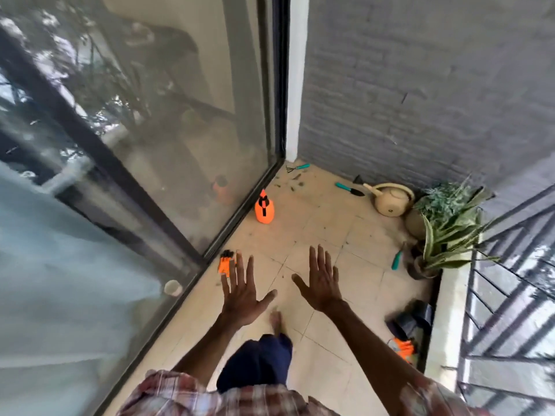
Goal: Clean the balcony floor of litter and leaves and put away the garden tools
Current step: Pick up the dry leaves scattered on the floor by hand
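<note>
Seen from the head camera, a person on a narrow balcony holds both hands out over the tiled floor, the left hand and right hand palm-down with fingers spread, gripping nothing. The left fingertips overlap an orange-and-black item by the door track, possibly a glove, too blurred to name; whether they touch cannot be told. Leaf litter is scattered in the far corner between a teal-handled hand rake and a teal-handled trowel, which lies just beside a beige watering can. A third teal-handled tool stands tilted against a plant pot, its working end hidden. An orange spray bottle stands upright close to the sliding glass door, whose reflections obscure whatever lies behind it. At right, a dark bag and an orange object are bunched against a low ledge and hard to make out. A snake plant overhangs the floor's right edge below a metal railing. A grey brick wall closes the far end. The person's plaid shirt and forearms are cut off by the bottom of the frame. Open tile runs down the middle, between door and ledge.
</note>
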